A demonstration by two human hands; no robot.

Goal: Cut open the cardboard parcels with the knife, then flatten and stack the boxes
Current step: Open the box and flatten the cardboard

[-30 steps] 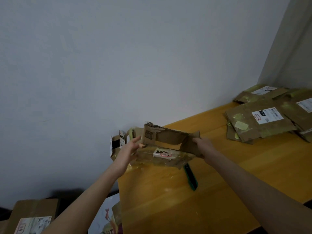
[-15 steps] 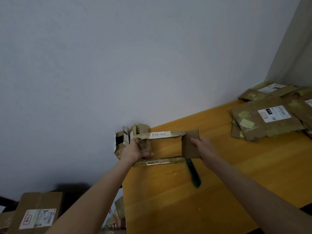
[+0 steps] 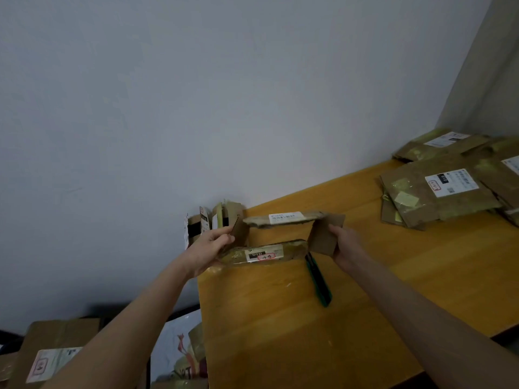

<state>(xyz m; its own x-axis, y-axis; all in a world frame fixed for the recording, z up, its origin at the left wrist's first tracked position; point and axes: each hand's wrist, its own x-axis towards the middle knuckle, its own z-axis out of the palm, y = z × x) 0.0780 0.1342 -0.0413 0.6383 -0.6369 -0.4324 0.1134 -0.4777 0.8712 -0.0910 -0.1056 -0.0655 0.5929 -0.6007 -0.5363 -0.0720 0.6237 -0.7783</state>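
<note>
An opened cardboard box (image 3: 283, 219) is held upended over the wooden table (image 3: 280, 318), so I look straight through it at the tabletop. My left hand (image 3: 209, 248) grips its left end flap, and my right hand (image 3: 346, 248) grips its right end flap. A white label shows on the far wall and a taped label on the near wall. A green utility knife (image 3: 318, 280) lies on the table just below the box, between my forearms. A stack of flattened boxes (image 3: 438, 192) lies at the table's far right.
Small cartons (image 3: 209, 223) stand against the wall at the table's far left corner. Below the table's left edge sit a labelled parcel (image 3: 53, 352) and more packages (image 3: 179, 349). A grey wall rises behind the table.
The box has been pulled open wider between my hands, and its near wall has turned so that its taped label faces me. The knife has stayed in place.
</note>
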